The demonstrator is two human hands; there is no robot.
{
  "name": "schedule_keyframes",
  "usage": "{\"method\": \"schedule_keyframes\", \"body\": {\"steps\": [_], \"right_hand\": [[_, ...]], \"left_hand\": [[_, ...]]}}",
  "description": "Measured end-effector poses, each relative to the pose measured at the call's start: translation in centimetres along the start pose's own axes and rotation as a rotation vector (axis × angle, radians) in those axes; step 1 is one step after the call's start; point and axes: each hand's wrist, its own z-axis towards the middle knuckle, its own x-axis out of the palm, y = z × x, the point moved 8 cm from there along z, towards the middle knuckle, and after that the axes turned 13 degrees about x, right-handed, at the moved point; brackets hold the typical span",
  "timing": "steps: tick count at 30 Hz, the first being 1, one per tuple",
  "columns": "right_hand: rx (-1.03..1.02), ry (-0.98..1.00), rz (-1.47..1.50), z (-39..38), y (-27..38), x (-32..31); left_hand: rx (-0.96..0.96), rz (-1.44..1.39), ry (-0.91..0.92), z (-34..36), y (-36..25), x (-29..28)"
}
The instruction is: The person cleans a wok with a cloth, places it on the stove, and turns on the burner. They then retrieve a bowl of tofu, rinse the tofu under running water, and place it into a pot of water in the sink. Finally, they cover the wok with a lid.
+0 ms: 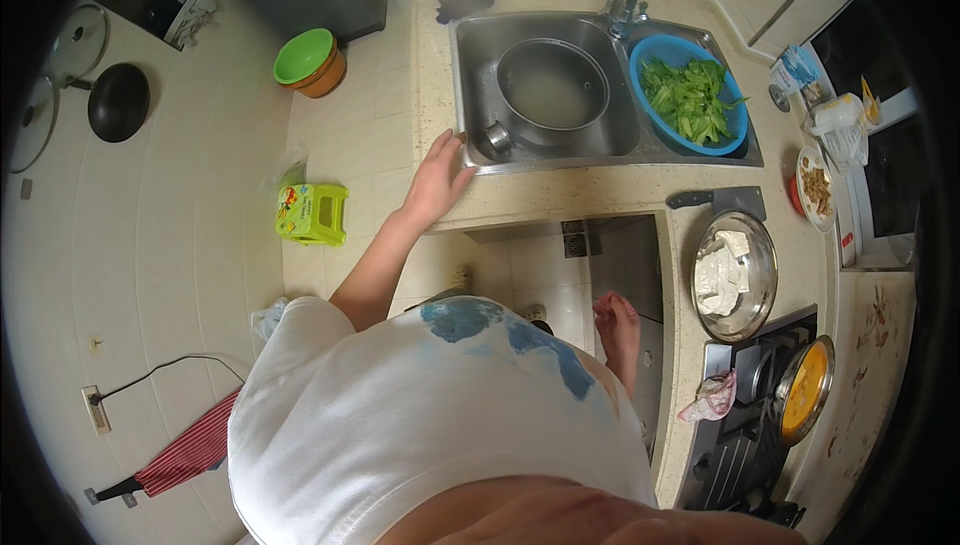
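My left hand lies with outstretched fingers on the counter edge at the front left corner of the steel sink. It holds nothing. Close to its fingertips, a small metal cup is in the basin, beside a large metal pot of cloudy liquid. My right hand hangs below counter height, its fingers loosely curled together and nothing visible in them. A blue basin with leafy greens sits at the sink's right side, near the faucet.
On the right counter lie a cleaver and a steel bowl of white chunks. A bowl of orange-yellow liquid and a cloth rest at the stove. A green stool and stacked basins stand on the left floor.
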Motion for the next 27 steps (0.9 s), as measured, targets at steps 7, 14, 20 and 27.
{"method": "schedule_keyframes", "body": {"steps": [7, 14, 20, 27], "right_hand": [[-0.001, -0.075, -0.057, 3.0, -1.1, 7.2], [0.17, 0.03, -0.184, 4.5, -5.9, 17.4], [0.061, -0.177, -0.145, -0.4, -6.2, 14.5], [-0.014, 0.064, -0.038, -0.9, -5.4, 11.5]], "left_hand": [[0.032, -0.044, -0.074, -3.1, 6.1, -7.4], [0.036, -0.099, -0.176, -4.1, 12.8, -10.6], [0.148, -0.334, -0.186, -2.5, 10.7, -6.7], [0.364, -0.431, -0.019, 1.0, 2.2, -3.3]]}}
